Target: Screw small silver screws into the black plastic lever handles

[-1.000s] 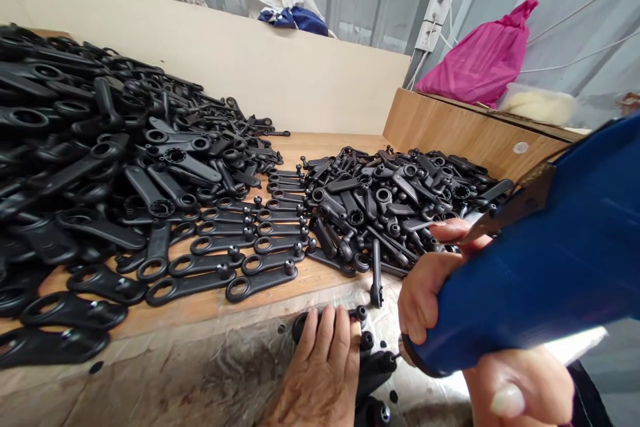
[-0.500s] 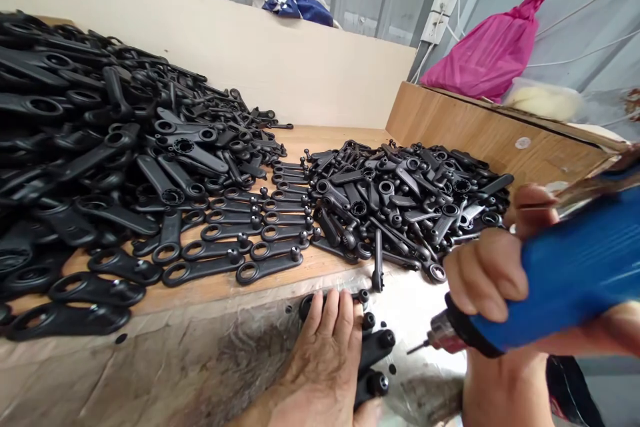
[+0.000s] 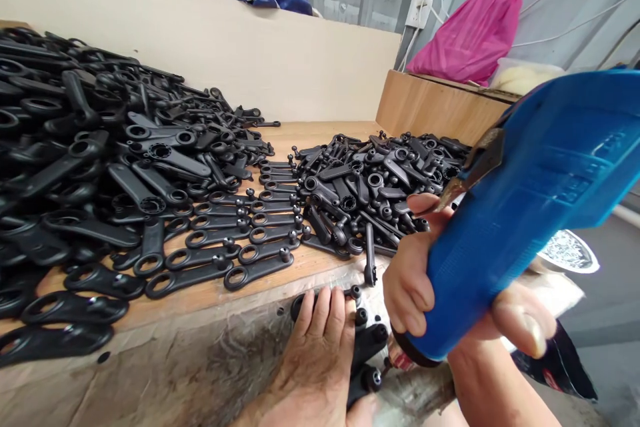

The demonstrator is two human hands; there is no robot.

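My left hand (image 3: 320,347) lies across several black plastic lever arms (image 3: 369,347), clasping the row between fingers and thumb on the sheet-covered table edge. Their ring ends are mostly under the hand; the knobbed ends stick out to its right. In my right hand (image 3: 413,273) is a blue electric screwdriver (image 3: 480,267), slanted nose-down. Its nose is beside the knob of the nearest held arm; whether the bit touches it I cannot tell. Beyond my left hand, similar arms (image 3: 260,272) lie in two neat columns, each with a knob at one end.
A large heap of black arms (image 3: 75,160) fills the left side, and a smaller heap (image 3: 370,187) stands right of the columns. A cream board (image 3: 200,47) closes off the back. At the right are a wooden panel (image 3: 425,103) and a pink bag (image 3: 470,33).
The screwdriver has moved left and down, its nose now close to the held arms, and its body stands steeper. My left hand keeps its place on the arms. The view has shifted slightly.
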